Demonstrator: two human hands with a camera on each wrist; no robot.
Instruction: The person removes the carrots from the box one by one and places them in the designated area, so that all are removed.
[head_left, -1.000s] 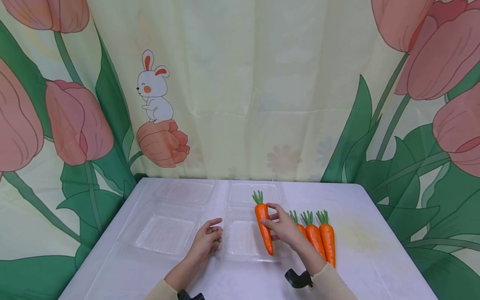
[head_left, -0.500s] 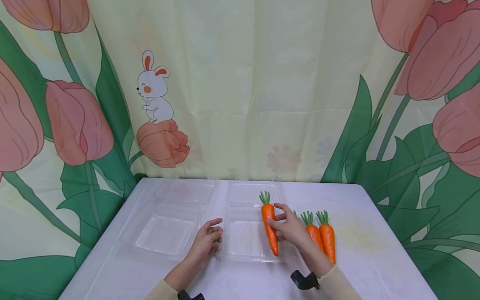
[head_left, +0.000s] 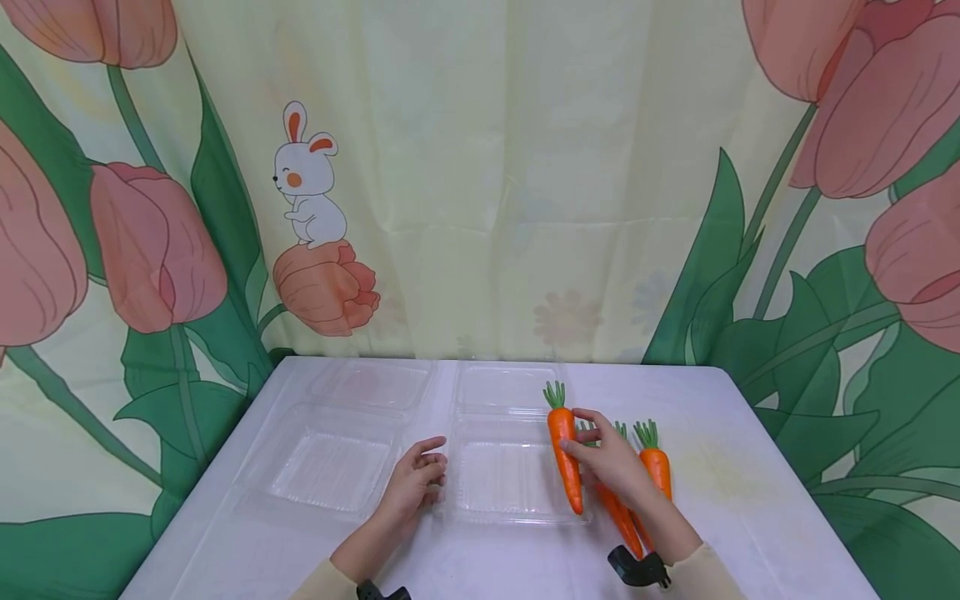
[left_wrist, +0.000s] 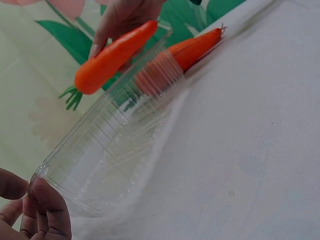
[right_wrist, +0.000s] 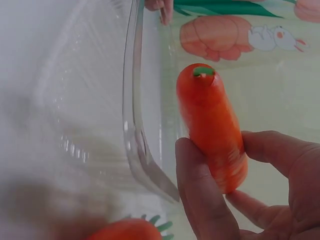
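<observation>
In the head view my right hand (head_left: 615, 457) pinches an orange carrot (head_left: 562, 450) with green stubs, thumb on one side and fingers on the other. The carrot hangs tilted over the right edge of a clear plastic clamshell box (head_left: 495, 518). In the left wrist view it stands above the box's rim (left_wrist: 75, 132). My left hand (head_left: 412, 483) is at the box's left side, its fingertips pinching the rim corner. The right wrist view shows the carrot (right_wrist: 207, 115) end-on between thumb and fingers.
Several more carrots (head_left: 657, 471) lie right of the box, partly hidden behind my right hand and forearm. A second open clear clamshell box (head_left: 326, 467) stands at the left. Both lids (head_left: 510, 387) lie folded back toward the floral curtain (head_left: 487, 167).
My right hand has moved to the right with the carrot, from over the box's middle to its right edge, covering more of the lying carrots. My left hand has stayed in place.
</observation>
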